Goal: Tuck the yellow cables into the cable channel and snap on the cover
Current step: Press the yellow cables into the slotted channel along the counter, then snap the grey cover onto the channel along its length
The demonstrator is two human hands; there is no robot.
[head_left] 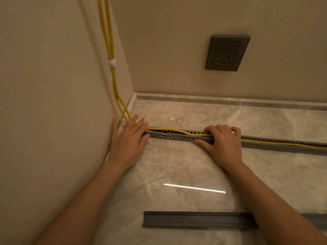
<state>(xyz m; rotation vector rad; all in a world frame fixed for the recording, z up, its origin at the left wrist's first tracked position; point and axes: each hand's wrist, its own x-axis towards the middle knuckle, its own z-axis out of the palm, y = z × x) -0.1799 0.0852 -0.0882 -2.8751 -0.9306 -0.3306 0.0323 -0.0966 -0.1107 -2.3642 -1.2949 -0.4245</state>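
Two yellow cables [110, 41] come down the left wall, held together by a white tie [112, 63], then bend along the floor into a grey slotted cable channel [182, 137]. One cable [184, 132] humps above the channel's top between my hands. My left hand [130, 138] lies flat with straight fingers on the channel's left end and the cables at the wall. My right hand [223, 140] curls over the channel, fingers on top and thumb against its near side. The grey cover [198, 219] lies loose on the floor near me.
A dark wall socket [227, 53] sits on the back wall above a stone skirting [230, 101]. The channel runs on to the right edge with a cable [292, 144] inside. Glossy marble floor [177, 174] lies between channel and cover.
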